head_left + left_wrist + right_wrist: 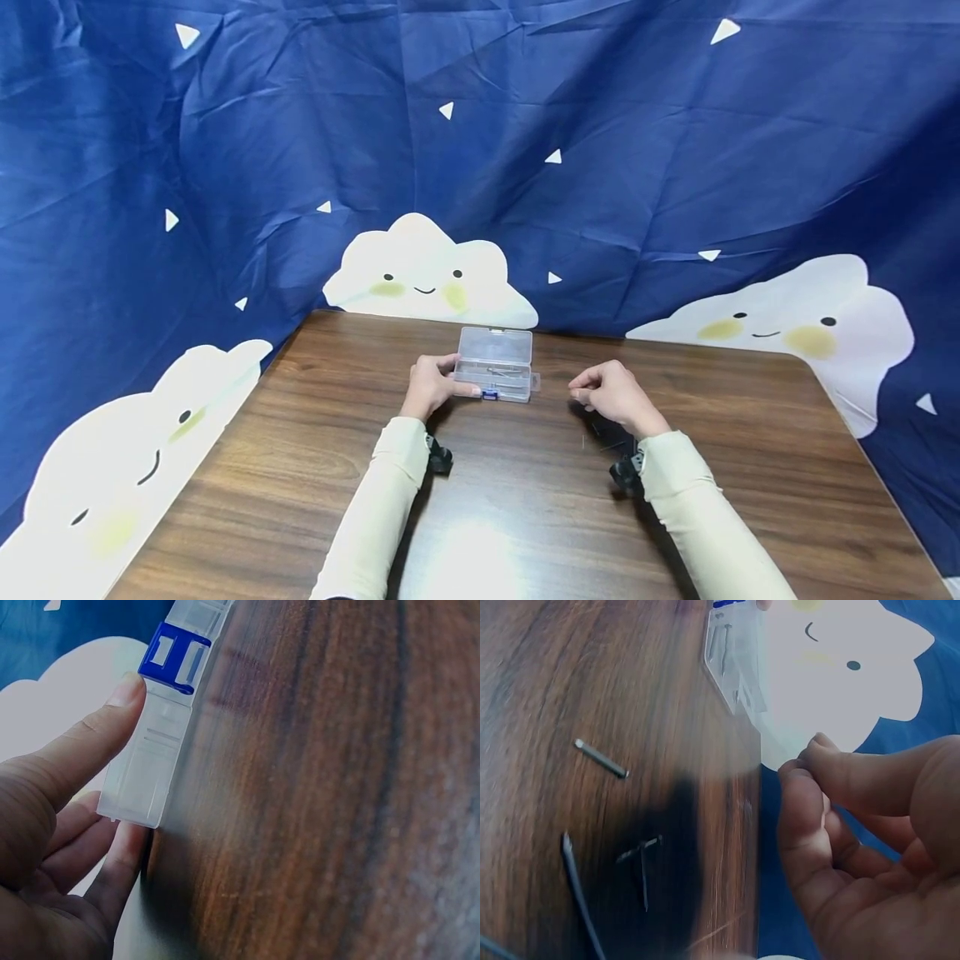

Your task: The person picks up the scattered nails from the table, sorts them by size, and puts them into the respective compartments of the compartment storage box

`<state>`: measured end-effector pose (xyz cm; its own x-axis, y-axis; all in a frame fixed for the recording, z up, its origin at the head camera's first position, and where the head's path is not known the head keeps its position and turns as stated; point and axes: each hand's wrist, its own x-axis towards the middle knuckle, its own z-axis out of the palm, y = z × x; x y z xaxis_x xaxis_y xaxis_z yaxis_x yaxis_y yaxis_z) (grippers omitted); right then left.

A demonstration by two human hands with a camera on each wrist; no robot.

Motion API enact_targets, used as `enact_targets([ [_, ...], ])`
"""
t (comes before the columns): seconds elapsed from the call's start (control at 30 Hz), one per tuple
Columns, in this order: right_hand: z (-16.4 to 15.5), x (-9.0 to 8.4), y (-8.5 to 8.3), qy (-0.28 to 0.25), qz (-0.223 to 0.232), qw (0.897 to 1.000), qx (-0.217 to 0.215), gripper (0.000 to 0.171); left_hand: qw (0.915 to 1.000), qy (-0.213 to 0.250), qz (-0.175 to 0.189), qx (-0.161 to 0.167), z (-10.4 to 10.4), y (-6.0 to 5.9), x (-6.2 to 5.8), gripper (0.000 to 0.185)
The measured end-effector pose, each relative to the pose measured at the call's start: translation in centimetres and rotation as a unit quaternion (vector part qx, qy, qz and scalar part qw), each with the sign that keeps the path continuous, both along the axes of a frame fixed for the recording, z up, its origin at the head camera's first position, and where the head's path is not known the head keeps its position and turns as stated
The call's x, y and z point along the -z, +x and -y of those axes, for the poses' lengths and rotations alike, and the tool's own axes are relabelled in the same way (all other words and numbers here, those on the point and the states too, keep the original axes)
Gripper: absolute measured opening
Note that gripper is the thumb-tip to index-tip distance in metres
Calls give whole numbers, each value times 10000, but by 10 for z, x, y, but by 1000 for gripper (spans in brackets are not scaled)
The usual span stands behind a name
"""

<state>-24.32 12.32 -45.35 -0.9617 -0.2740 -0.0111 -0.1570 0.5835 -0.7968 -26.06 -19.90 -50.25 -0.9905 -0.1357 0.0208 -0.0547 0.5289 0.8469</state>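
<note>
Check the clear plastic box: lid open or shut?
Shut, apparently. The clear plastic box lies flat on the table with its lid down and blue latch against the front edge. The left hand grips its end.

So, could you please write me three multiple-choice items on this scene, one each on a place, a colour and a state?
1. Where does the clear plastic box lie?
A. on the wooden table, toward its far edge
B. on the floor
C. on the person's lap

2. What colour is the box's clasp?
A. red
B. blue
C. yellow

3. What is the left hand doing?
A. hanging idle, away from the box
B. lying flat on the table
C. gripping the box's near left corner

Answers: 1 A, since the head view shows the box on the table in front of the cloud-print cloth; 2 B, since the left wrist view shows a blue clasp; 3 C, since thumb and fingers close round the box's corner there.
</note>
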Motion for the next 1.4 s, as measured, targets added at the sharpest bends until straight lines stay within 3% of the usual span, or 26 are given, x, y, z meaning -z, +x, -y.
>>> enact_targets([
  [0.6,-32,8,18,-63,187,9998,79,11,10000,50,57,-6,-1,0,-2,80],
  [1.0,-46,15,28,411,215,9988,-169,4,9999,96,99,-8,0,-2,0,80],
  [1.4,-67,17,38,1251,-235,9916,-247,4,9999,77,30,88,0,-2,-1,80],
])
